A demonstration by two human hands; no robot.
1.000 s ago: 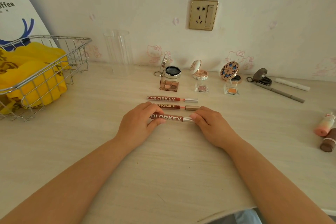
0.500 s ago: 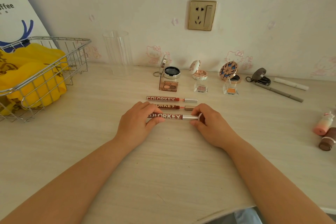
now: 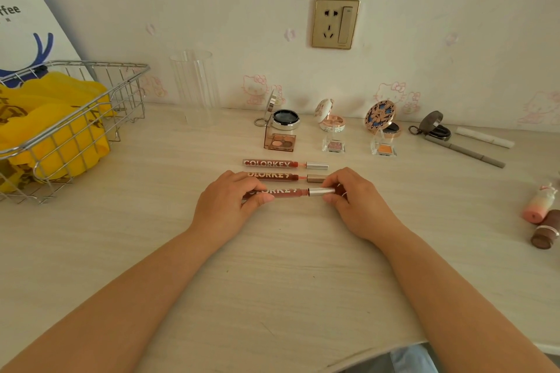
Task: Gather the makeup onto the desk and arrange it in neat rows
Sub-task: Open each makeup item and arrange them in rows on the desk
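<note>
The left hand (image 3: 224,203) pinches the coloured barrel of the nearest lip gloss tube (image 3: 291,192), thumb under and fingers over, while the right hand (image 3: 354,200) pinches its silver cap (image 3: 321,191); the tube lies across the desk (image 3: 272,281), nearest the person, as the third of a row. It looks light, stiff and smooth, likely to roll, so holding it at both ends seems the surest way to square it up. Far left, a white bag (image 3: 27,18) reads "ffee", beside a wire basket (image 3: 91,112) of yellow cloth. Next comes a clear cup (image 3: 194,85). The two tubes behind, the far one (image 3: 285,164) and the middle one (image 3: 285,176), read "COLORKEY"; on the held tube only part of that word shows. Behind them sit open compacts (image 3: 285,119) and small eyeshadow pans (image 3: 333,145). At far right lie a grey pencil (image 3: 466,153) and two small bottles (image 3: 539,206), not yet lined up.
</note>
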